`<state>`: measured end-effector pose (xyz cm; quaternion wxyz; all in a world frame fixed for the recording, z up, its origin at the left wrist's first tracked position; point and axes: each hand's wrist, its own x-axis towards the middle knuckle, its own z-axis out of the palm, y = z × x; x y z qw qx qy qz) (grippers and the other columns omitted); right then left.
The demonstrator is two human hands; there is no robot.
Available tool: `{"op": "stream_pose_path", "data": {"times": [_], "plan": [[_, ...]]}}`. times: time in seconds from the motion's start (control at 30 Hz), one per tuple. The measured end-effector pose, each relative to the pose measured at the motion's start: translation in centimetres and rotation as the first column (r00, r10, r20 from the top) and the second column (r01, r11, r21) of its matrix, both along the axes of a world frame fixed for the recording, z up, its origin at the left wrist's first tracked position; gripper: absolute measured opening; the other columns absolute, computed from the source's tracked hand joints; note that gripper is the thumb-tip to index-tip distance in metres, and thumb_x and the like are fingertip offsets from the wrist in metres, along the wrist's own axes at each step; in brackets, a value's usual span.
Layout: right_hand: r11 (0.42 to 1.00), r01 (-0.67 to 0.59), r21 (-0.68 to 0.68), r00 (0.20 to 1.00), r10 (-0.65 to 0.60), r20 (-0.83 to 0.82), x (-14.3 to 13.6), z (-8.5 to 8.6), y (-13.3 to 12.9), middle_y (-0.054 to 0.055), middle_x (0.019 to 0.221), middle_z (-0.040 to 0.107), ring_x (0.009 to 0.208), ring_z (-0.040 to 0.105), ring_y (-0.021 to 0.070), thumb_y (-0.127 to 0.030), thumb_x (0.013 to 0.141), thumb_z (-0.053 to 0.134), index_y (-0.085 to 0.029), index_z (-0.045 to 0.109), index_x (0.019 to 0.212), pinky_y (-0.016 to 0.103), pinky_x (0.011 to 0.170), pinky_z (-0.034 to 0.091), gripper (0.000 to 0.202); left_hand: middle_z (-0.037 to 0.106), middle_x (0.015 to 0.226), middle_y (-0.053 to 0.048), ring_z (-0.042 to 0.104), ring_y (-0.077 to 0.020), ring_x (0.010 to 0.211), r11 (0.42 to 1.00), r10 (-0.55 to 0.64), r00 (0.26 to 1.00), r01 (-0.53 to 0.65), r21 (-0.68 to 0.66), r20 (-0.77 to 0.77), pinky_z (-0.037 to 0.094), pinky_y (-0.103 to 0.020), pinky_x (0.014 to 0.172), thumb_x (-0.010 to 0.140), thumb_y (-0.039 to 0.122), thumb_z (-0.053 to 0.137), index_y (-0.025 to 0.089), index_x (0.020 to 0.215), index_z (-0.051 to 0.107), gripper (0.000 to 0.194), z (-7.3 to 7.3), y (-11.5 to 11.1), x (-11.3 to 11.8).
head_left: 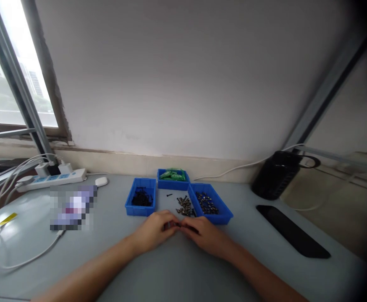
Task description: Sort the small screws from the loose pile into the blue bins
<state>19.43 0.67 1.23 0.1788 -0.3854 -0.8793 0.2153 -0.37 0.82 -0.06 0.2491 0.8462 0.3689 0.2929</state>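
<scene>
- Small dark part (pixel 179 225): just on the wearer's side of the loose screw pile (pixel 184 205); long axis indistinct.
- Left hand (pixel 154 230) and right hand (pixel 208 235): fingertips pinched closed on the part, about equally near the pile.
- Grey table (pixel 171 272): beneath the pile; blue tray (pixel 224 219) just right of it, wall (pixel 171 105) beyond.

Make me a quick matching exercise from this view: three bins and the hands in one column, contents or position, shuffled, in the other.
1. Left bin
2. Back bin
3. Right bin
4. Left hand and right hand

A. Holds shiny pieces
B. Close together at the fingertips
C. Holds black pieces
D. Holds green packets

Pairs: 1-C, 2-D, 3-A, 4-B
</scene>
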Motion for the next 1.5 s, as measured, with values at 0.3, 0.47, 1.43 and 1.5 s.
{"op": "stream_pose_path", "data": {"times": [0.3, 0.47, 1.43, 1.5], "plan": [[1.000, -0.016, -0.014, 1.000, 0.016, -0.021, -0.08, -0.08, 0.22, 0.002, 0.078, 0.064, 0.072, 0.058, 0.0151, -0.027, 0.091, 0.044, -0.017, 0.063, 0.085, 0.023, 0.065, 0.039, 0.022, 0.062, 0.083, -0.001, 0.056, -0.0110, 0.072, 0.999, -0.039, 0.999, 0.039, -0.007, 0.027, 0.043, -0.018, 0.066, 0.083, 0.015, 0.057, 0.018, 0.092, 0.066, 0.012, 0.11, 0.13, -0.17], [1.000, -0.002, -0.006, 1.000, 0.002, -0.019, -0.10, 0.05, 0.18, 0.000, 0.070, 0.061, 0.065, 0.056, 0.0138, -0.028, 0.090, 0.046, -0.016, 0.063, 0.081, 0.022, 0.060, 0.037, 0.022, 0.064, 0.080, 0.000, 0.056, -0.0105, 0.069, 0.999, -0.025, 1.000, 0.025, -0.026, 0.000, 0.042, -0.017, 0.060, 0.083, 0.019, 0.055, 0.018, 0.090, 0.063, 0.012, 0.23, -0.16, -0.03], [0.999, 0.047, -0.022, 0.998, -0.046, 0.044, 0.07, 0.46, -0.10, -0.001, 0.063, 0.059, 0.058, 0.053, 0.0129, -0.024, 0.088, 0.045, -0.018, 0.062, 0.085, 0.022, 0.055, 0.034, 0.018, 0.066, 0.082, -0.001, 0.061, -0.0158, 0.074, 0.990, 0.011, 0.964, 0.026, 0.135, -0.266, 0.044, -0.022, 0.067, 0.086, 0.020, 0.048, 0.019, 0.090, 0.063, 0.016, 0.41, -0.18, -0.50], [0.998, 0.050, -0.027, 0.998, -0.048, 0.044, 0.03, 0.33, -0.07, 0.000, 0.064, 0.059, 0.059, 0.053, 0.0133, -0.023, 0.087, 0.045, -0.018, 0.062, 0.086, 0.022, 0.055, 0.035, 0.017, 0.066, 0.086, -0.002, 0.061, -0.0167, 0.078, 0.988, 0.011, 0.961, 0.033, 0.152, -0.277, 0.044, -0.023, 0.070, 0.088, 0.022, 0.047, 0.019, 0.091, 0.063, 0.017, 0.37, -0.25, -0.42]]}}
